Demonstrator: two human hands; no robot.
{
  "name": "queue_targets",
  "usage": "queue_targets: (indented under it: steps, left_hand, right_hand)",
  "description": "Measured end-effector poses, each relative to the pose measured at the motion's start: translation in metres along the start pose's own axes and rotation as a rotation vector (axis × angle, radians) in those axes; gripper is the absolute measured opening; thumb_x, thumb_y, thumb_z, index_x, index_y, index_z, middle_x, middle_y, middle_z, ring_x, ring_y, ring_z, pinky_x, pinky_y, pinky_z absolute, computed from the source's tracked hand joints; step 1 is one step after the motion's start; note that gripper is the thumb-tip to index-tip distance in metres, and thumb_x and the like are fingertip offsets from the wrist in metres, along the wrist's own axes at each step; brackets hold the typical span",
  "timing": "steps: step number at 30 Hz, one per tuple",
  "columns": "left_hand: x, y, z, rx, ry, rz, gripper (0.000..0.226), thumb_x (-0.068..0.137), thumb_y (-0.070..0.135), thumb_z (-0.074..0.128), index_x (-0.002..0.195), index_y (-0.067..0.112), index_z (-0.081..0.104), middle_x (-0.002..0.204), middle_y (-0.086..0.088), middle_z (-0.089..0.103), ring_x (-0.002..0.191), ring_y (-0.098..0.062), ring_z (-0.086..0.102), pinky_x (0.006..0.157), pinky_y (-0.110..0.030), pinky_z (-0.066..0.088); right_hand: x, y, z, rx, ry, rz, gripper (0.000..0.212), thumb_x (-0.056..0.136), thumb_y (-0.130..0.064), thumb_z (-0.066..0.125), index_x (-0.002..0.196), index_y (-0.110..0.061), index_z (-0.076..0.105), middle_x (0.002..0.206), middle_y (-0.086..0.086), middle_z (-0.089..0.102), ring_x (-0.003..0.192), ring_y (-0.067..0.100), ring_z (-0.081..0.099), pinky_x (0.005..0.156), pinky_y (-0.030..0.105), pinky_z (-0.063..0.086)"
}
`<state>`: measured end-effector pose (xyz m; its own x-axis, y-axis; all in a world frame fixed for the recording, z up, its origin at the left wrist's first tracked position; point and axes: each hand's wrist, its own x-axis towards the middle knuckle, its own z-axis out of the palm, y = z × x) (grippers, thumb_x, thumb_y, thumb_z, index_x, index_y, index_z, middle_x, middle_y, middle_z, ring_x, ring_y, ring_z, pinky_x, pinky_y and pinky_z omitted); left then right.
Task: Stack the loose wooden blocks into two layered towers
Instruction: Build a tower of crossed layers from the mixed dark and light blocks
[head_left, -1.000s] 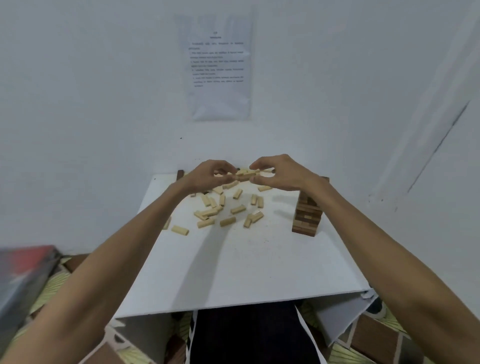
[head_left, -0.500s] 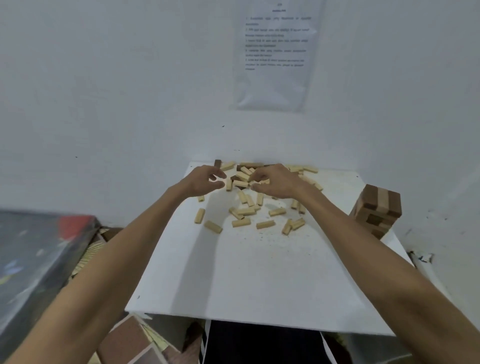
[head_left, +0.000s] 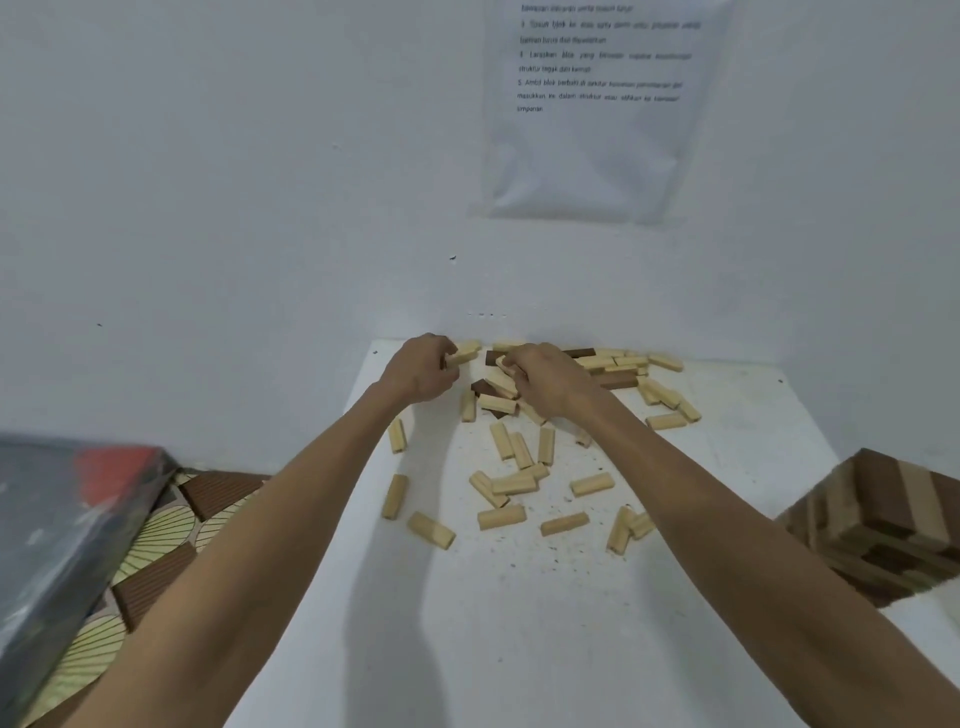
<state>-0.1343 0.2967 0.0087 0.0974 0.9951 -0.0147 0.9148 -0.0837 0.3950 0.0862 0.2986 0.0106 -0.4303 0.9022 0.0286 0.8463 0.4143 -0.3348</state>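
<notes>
Head view: the left hand (head_left: 422, 370) was curled, fingertips pinching a pale rectangular wooden block (head_left: 464, 356) at the far edge of the white counter (head_left: 519, 623). The right hand (head_left: 551, 378) was just beside it, fingers hooked over a second pale block (head_left: 505, 364) on top of the heap. Loose pale wooden blocks (head_left: 514, 486) lay scattered nearer the camera. The layered brown-and-pale block tower (head_left: 893, 519) stood well apart, on the right.

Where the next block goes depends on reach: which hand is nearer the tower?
Right. The right hand is beyond and left of the tower; the left hand is farther left.
</notes>
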Motion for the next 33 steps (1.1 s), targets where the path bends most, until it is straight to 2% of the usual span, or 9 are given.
queue_targets:
  steps: [3, 7, 10, 15, 18, 22, 27, 30, 33]
  left_hand:
    - [0.01, -0.007, 0.01, -0.018, 0.039, -0.013, 0.019, 0.091, 0.016, 0.057, 0.074, 0.018, 0.048, 0.09, -0.006, 0.055, 0.079, -0.026, 0.05, 0.062, -0.032, 0.034]
    - [0.016, -0.014, 0.022, -0.07, 0.125, -0.024, 0.012, 0.093, 0.014, 0.056, 0.086, 0.008, 0.065, 0.103, -0.007, 0.061, 0.086, -0.028, 0.06, 0.07, -0.035, 0.047]
    - [0.015, -0.014, 0.027, -0.109, 0.185, -0.023, 0.01, 0.092, 0.013, 0.062, 0.089, 0.009, 0.07, 0.106, -0.006, 0.062, 0.089, -0.027, 0.061, 0.078, -0.039, 0.053]
    - [0.008, -0.008, 0.036, -0.192, 0.232, -0.037, 0.009, 0.09, 0.008, 0.068, 0.099, 0.007, 0.072, 0.109, -0.008, 0.061, 0.091, -0.024, 0.061, 0.083, -0.034, 0.05]
    - [0.001, -0.005, 0.038, -0.27, 0.25, -0.089, 0.015, 0.085, -0.002, 0.066, 0.097, 0.007, 0.07, 0.108, -0.005, 0.059, 0.089, -0.021, 0.061, 0.075, -0.023, 0.044]
    - [-0.01, -0.005, 0.038, -0.309, 0.296, -0.114, 0.016, 0.085, 0.0, 0.067, 0.1, 0.007, 0.068, 0.106, -0.004, 0.061, 0.082, -0.013, 0.058, 0.071, -0.02, 0.041]
    - [-0.022, -0.007, 0.038, -0.361, 0.341, -0.036, 0.024, 0.081, 0.002, 0.071, 0.105, 0.007, 0.067, 0.102, -0.005, 0.069, 0.092, -0.021, 0.064, 0.085, -0.038, 0.056]
    - [-0.031, -0.004, 0.037, -0.388, 0.324, 0.051, 0.021, 0.082, 0.004, 0.073, 0.102, 0.01, 0.068, 0.099, -0.002, 0.069, 0.088, -0.017, 0.064, 0.083, -0.034, 0.056]
    - [-0.036, 0.002, 0.036, -0.392, 0.341, 0.138, 0.019, 0.083, 0.001, 0.07, 0.099, 0.012, 0.068, 0.099, -0.003, 0.067, 0.084, -0.012, 0.062, 0.078, -0.026, 0.053]
  right_hand:
    - [0.012, 0.012, 0.01, -0.039, 0.019, -0.042, 0.031, 0.101, -0.004, 0.047, 0.125, -0.002, 0.067, 0.122, 0.014, 0.065, 0.112, 0.033, 0.059, 0.089, 0.042, 0.051]
    - [0.019, 0.02, 0.017, -0.074, 0.097, -0.047, 0.038, 0.099, 0.003, 0.046, 0.132, -0.004, 0.064, 0.135, 0.013, 0.06, 0.124, 0.033, 0.051, 0.091, 0.04, 0.047]
    - [0.024, 0.02, 0.017, -0.103, 0.109, -0.024, 0.04, 0.096, 0.005, 0.046, 0.129, -0.009, 0.064, 0.13, 0.013, 0.064, 0.115, 0.032, 0.055, 0.085, 0.044, 0.051]
    - [0.025, 0.022, 0.018, -0.013, 0.139, 0.021, 0.039, 0.098, -0.004, 0.052, 0.136, -0.011, 0.056, 0.123, 0.012, 0.065, 0.11, 0.031, 0.057, 0.08, 0.04, 0.05]
    - [0.022, 0.026, 0.017, 0.017, 0.149, 0.061, 0.038, 0.101, -0.01, 0.053, 0.139, -0.009, 0.052, 0.119, 0.015, 0.065, 0.106, 0.029, 0.059, 0.074, 0.034, 0.043]
    - [0.018, 0.025, 0.012, -0.009, 0.161, 0.079, 0.042, 0.102, -0.005, 0.053, 0.143, -0.008, 0.048, 0.124, 0.014, 0.064, 0.106, 0.029, 0.06, 0.075, 0.037, 0.05]
    - [0.002, 0.023, 0.014, 0.001, 0.247, 0.053, 0.038, 0.101, -0.006, 0.053, 0.139, -0.007, 0.052, 0.119, 0.014, 0.068, 0.102, 0.031, 0.063, 0.073, 0.041, 0.053]
    - [-0.009, 0.022, 0.015, 0.012, 0.285, 0.025, 0.039, 0.099, -0.009, 0.056, 0.137, -0.007, 0.053, 0.113, 0.014, 0.069, 0.097, 0.03, 0.063, 0.072, 0.045, 0.055]
    - [-0.015, 0.018, 0.015, 0.038, 0.311, 0.011, 0.039, 0.098, -0.016, 0.06, 0.137, -0.01, 0.054, 0.11, 0.01, 0.07, 0.096, 0.028, 0.064, 0.067, 0.038, 0.051]
